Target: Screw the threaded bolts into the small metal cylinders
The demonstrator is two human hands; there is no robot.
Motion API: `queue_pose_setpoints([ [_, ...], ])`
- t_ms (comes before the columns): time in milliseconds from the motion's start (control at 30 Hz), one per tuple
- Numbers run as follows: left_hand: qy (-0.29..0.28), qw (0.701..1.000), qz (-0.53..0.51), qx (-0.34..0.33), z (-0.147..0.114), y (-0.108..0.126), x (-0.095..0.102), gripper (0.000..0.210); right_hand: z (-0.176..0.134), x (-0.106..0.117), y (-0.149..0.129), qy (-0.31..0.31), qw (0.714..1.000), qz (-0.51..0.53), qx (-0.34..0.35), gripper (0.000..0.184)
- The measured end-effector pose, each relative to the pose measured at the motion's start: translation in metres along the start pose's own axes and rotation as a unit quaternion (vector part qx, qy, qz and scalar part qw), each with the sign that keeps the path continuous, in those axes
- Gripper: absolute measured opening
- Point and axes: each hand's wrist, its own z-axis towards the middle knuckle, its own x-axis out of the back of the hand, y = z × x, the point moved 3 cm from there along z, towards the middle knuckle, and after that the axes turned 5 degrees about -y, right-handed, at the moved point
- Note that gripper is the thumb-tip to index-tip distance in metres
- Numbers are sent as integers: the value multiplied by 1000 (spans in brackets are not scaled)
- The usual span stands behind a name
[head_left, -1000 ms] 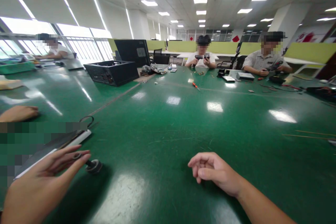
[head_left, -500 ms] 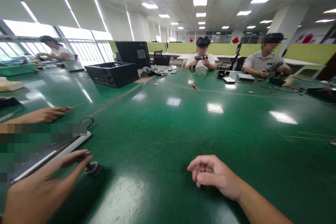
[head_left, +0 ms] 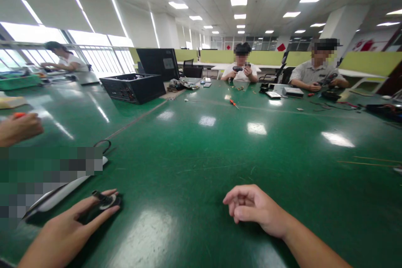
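Note:
At the lower left, my left hand (head_left: 67, 228) has its thumb and fingers around a small round black part (head_left: 108, 202). This part has a pale ring and a short black stub pointing up; I cannot make out its exact kind. It is at the tabletop, just right of a flat dark object with a white edge (head_left: 73, 188), mostly hidden by blurring. My right hand (head_left: 251, 207) rests on the green table (head_left: 188, 167), its fingers loosely curled and a little apart. Nothing is in it, and no object lies close to it.
Another person's hand (head_left: 25, 127) at the left edge holds something with an orange handle. A black computer case (head_left: 133, 88) stands at the back left. An orange screwdriver (head_left: 233, 103) lies mid-table. Co-workers sit at the far side, with electronic parts before them.
My left hand has moved right and closed its fingers around the round part. The other person's hand with the screwdriver has drawn back left. My right hand is nearly still.

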Motion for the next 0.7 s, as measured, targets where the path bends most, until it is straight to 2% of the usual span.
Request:
queue_pose_setpoints([
  [100,-32,998,-49,22,7,10,1,40,1,-1,0,13,1000,6,15,37],
  [167,-34,996,-81,-7,15,37,5,44,1,2,-2,47,998,6,34,38],
  [233,-60,990,-110,-70,21,83,5,47,0,10,-5,103,993,-5,62,38],
  [300,-96,972,-147,-159,22,137,-2,38,-3,22,-8,169,981,-27,93,40],
  [400,-178,914,-201,-305,16,212,-30,23,-10,43,-12,257,955,-64,135,41],
  [467,-207,886,-201,-363,11,245,-55,22,-14,51,-13,288,940,-96,153,38],
  [567,-223,862,-208,-405,7,267,-90,25,-17,52,-12,303,926,-165,154,34],
  [700,-236,843,-240,-420,11,265,-117,31,-11,36,-9,266,905,-317,99,43],
])
